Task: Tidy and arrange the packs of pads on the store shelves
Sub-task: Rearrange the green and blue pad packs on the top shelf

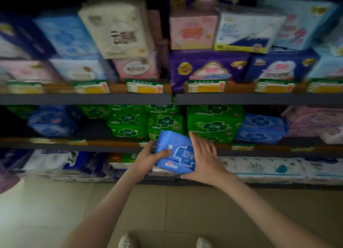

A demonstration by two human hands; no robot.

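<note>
A light blue pack of pads (pixel 178 154) is held between both hands in front of the middle shelf edge (pixel 111 144). My left hand (pixel 150 155) grips its left side, thumb across the front. My right hand (pixel 204 158) lies flat against its right side with fingers stretched upward. Behind it on the middle shelf stand green packs (pixel 213 125) in stacks, with dark blue packs (pixel 261 128) to their right and another blue pack (pixel 52 123) at the left.
The upper shelf (pixel 259 98) carries purple, pink, white and blue packs with price tags along its rail. Pale pink packs (pixel 315 123) fill the middle shelf's right end. White and blue packs (pixel 259 168) sit on the bottom shelf. Tiled floor (pixel 55 210) and my shoes lie below.
</note>
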